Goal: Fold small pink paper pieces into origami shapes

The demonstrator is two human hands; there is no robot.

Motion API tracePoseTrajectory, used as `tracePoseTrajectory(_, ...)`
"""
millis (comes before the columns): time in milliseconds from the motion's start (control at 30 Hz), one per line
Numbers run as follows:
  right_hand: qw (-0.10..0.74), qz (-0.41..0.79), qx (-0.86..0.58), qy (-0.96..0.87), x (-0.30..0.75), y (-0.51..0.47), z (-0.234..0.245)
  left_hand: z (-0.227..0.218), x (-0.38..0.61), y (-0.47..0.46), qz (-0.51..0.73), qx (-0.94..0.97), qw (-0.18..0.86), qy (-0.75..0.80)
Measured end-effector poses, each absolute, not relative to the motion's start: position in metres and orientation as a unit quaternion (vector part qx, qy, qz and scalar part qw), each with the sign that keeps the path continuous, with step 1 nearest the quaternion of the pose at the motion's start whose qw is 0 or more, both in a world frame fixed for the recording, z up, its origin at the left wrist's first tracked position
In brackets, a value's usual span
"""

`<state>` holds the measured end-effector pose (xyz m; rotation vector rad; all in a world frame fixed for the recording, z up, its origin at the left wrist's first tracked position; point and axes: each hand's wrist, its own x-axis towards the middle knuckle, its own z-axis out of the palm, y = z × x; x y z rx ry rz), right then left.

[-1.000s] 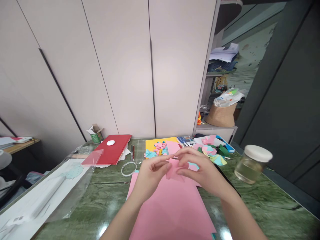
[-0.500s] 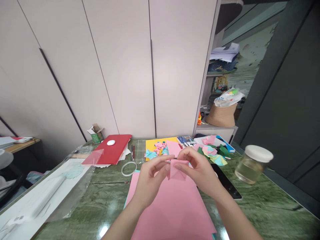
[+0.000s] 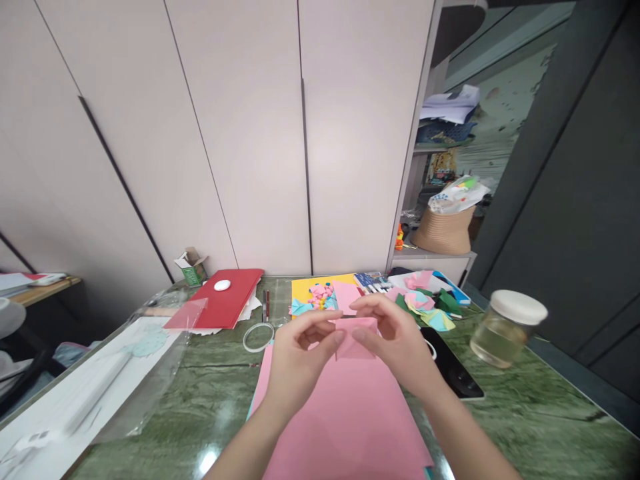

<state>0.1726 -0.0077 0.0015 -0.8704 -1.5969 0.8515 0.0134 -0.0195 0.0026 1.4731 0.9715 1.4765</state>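
Both my hands meet over a green marble table (image 3: 210, 393) and pinch a small folded pink paper piece (image 3: 361, 338) between them. My left hand (image 3: 297, 363) grips its left edge with thumb and forefinger. My right hand (image 3: 395, 343) holds its top and right side, fingers closed on it. Under my hands lies a large pink paper sheet (image 3: 345, 420), flat on the table.
A black phone (image 3: 453, 370) lies right of my right hand, and a lidded glass jar (image 3: 507, 328) stands further right. Behind are coloured paper shapes (image 3: 425, 303), a yellow sheet (image 3: 310, 293), a tape ring (image 3: 257, 337), pens (image 3: 265, 305), a red folder (image 3: 223, 307) and clear plastic wrap (image 3: 145, 360).
The small pink piece has been turned and flattened between my fingers. My right hand has drawn slightly left and up, uncovering the phone.
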Motion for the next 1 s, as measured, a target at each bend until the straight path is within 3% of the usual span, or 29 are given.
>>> tracePoseTrajectory(167,0.501,0.397,-0.357,-0.681,0.1722,-0.0077,0.0064,0.0036,0.0132,-0.0209,0.605,0.57,0.389,0.396)
tracePoseTrajectory(1000,0.514,0.384,-0.384,-0.664,0.1687,-0.0121,0.0077,0.0026,0.0154,-0.0219,0.629,0.538,0.427,0.365)
